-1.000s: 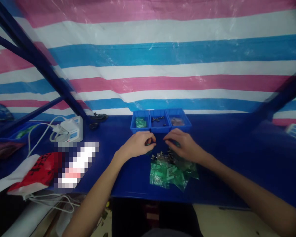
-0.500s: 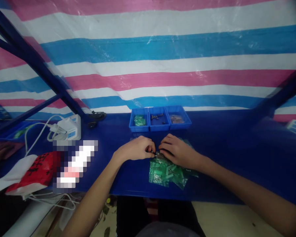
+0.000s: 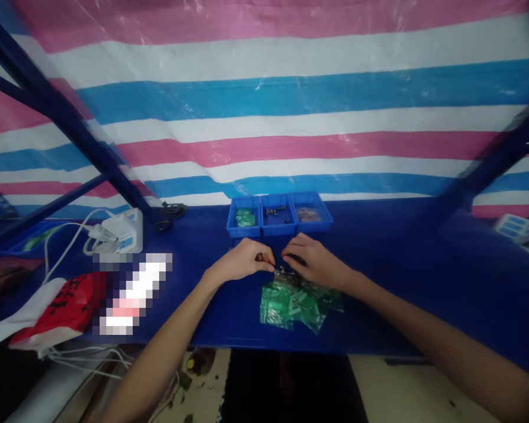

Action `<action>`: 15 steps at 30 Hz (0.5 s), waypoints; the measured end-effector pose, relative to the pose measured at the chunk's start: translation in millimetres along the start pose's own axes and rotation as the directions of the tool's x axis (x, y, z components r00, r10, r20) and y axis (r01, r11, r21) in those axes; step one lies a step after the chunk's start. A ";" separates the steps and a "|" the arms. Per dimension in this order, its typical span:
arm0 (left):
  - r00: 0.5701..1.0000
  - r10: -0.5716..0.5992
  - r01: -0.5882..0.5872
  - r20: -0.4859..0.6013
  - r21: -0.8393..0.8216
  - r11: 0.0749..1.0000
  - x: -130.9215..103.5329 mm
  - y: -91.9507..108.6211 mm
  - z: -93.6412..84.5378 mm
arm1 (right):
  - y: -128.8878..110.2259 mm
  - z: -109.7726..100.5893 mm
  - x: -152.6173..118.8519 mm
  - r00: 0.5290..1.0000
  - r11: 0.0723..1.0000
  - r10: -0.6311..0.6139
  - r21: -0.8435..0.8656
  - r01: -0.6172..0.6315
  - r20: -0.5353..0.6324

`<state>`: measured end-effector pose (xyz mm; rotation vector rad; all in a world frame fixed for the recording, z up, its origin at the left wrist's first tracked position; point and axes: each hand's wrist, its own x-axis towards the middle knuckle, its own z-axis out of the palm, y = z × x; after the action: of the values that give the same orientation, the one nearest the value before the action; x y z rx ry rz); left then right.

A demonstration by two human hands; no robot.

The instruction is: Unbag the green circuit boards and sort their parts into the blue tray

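My left hand (image 3: 242,259) is closed, with thumb and fingertips pinched together above the top edge of a heap of small clear plastic bags (image 3: 277,305). Green pieces show through the bags. Facing it, my right hand (image 3: 315,262) is closed too, its fingers bent down over the heap. Whatever lies in either pinch is too small or hidden to name. Between the hands, small metal-looking parts (image 3: 283,276) lie at the top of the heap.
Beyond my hands stand three joined blue bins: one with green packets (image 3: 245,218), one with small dark and brassy parts (image 3: 275,211), one with brownish packets (image 3: 307,215). On the left are a white power strip (image 3: 132,232), a red bag (image 3: 73,302) and another person's hand (image 3: 2,282).
Both hands have lifted slightly off the bags, and more of the small metal-looking parts shows between them. The view has shifted a little.
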<state>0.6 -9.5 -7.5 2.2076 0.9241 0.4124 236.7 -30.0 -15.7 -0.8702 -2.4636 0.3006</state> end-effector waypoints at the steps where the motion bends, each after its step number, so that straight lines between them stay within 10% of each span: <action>1: 1.000 0.004 -0.004 -0.020 0.004 1.000 0.0 -0.1 -0.9 | 1.0 -0.5 -0.2 1.000 1.000 0.007 -0.010 -0.007 -0.012; 10: 0.910 0.218 -0.127 -0.354 0.261 0.957 4.9 3.8 -0.8 | 7.2 6.0 -3.3 0.994 0.998 0.057 -0.033 -0.061 -0.097; 15: 0.908 0.236 -0.115 -0.347 0.334 0.936 6.4 1.8 8.3 | 9.0 5.6 -2.9 0.988 0.994 0.106 0.018 -0.105 -0.117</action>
<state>10.3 -9.8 -11.9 2.5610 1.0483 0.8644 240.4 -25.1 -24.8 -0.9865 -2.3101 0.2922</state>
